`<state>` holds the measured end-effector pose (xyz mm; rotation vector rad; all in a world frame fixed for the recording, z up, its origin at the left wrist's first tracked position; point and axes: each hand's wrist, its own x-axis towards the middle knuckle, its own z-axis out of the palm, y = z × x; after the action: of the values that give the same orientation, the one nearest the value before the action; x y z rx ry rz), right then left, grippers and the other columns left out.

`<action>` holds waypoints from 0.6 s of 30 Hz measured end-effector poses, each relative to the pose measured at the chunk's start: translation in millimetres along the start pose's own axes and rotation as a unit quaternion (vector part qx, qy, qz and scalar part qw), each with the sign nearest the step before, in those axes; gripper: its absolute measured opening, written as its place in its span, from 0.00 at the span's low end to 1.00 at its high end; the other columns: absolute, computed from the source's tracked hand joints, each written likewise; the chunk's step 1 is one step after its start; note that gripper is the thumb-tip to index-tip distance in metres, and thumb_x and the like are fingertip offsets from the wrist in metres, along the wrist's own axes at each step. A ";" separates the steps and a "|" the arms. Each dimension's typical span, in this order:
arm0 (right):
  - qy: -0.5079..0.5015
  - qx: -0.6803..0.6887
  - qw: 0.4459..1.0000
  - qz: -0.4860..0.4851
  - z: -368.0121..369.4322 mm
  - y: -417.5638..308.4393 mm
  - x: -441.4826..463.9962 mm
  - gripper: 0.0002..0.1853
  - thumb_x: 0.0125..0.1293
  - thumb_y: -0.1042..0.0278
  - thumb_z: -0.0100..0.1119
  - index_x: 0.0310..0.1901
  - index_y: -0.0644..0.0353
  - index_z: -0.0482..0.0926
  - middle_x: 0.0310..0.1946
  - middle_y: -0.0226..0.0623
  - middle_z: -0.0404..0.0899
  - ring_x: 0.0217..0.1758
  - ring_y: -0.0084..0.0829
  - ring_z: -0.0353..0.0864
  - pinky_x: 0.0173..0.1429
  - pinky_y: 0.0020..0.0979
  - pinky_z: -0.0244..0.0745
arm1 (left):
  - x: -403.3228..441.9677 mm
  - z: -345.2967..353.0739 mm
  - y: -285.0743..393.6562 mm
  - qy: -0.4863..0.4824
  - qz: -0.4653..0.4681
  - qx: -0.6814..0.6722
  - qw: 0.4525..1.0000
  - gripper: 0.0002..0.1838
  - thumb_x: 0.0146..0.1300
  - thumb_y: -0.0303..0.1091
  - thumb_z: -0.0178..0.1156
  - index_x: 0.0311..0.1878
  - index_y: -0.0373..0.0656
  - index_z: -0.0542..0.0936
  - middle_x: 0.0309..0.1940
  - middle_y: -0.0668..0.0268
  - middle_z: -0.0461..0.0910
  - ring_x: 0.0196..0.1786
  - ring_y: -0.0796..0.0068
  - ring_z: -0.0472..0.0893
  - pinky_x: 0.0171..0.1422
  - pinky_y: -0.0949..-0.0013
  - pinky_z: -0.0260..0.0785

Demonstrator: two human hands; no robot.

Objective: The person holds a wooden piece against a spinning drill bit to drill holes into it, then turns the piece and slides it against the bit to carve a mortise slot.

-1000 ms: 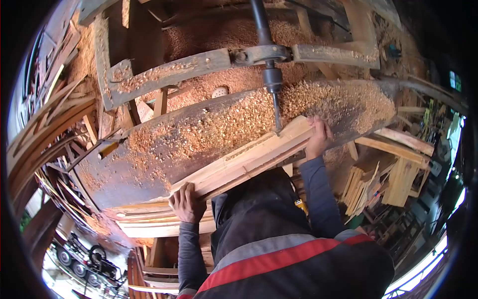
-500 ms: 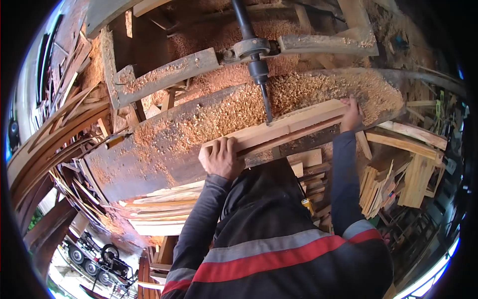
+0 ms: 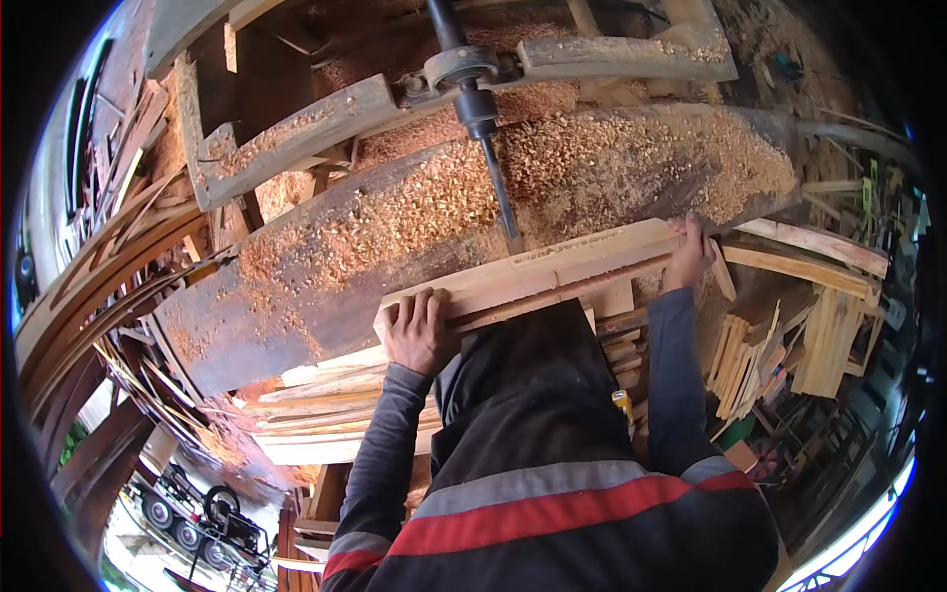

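Observation:
A long pale wooden piece (image 3: pixel 552 271) lies slanted across the front edge of the dark work table (image 3: pixel 237 326). Fingers of my left hand (image 3: pixel 419 331) wrap over its left end, and my right hand (image 3: pixel 691 255) grips the right end. Above the piece's upper edge, a drill bit (image 3: pixel 500 197) hangs from a dark spindle (image 3: pixel 475 109); its tip is close to the wood, and whether they touch I cannot tell. A line of small chips lies along the top of the piece, right of the bit.
Wood chips (image 3: pixel 395 222) cover much of the table. A wooden frame (image 3: pixel 326 128) spans behind the spindle. Stacked pale strips (image 3: pixel 326 419) sit at the lower left, more cut boards (image 3: pixel 829 340) at the right. Curved timbers (image 3: pixel 99 276) stand at the far left.
Both hands and the wooden piece first shifted right relative to the bit, then came slightly toward my body. The bit is now nearer the piece's middle. Both hands keep their grip.

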<state>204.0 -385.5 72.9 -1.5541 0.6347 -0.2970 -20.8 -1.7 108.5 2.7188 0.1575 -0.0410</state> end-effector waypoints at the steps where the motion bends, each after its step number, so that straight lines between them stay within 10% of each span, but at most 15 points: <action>1: -0.018 0.015 1.000 -0.007 1.9 2.6 3.7 0.13 0.71 0.69 0.64 0.28 0.64 0.79 0.27 0.37 0.82 0.35 0.31 0.83 0.49 0.34 0.78 | 1.2 -1.0 0.2 -0.001 -0.002 0.000 1.000 0.32 0.40 0.37 0.71 0.55 0.49 0.78 0.46 0.63 0.82 0.50 0.56 0.80 0.57 0.52 0.66; 18: -0.016 -0.065 0.997 -0.049 40.8 -9.1 26.5 0.14 0.70 0.70 0.64 0.26 0.66 0.79 0.28 0.45 0.84 0.36 0.36 0.85 0.53 0.38 0.80 | 34.2 -3.6 -2.6 -0.008 -0.037 -0.002 0.999 0.30 0.42 0.40 0.70 0.53 0.50 0.77 0.48 0.66 0.81 0.49 0.62 0.80 0.55 0.53 0.65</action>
<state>249.7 -366.6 72.8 -1.7145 0.5620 -0.3082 12.9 5.7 109.0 2.7075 0.2526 -0.0831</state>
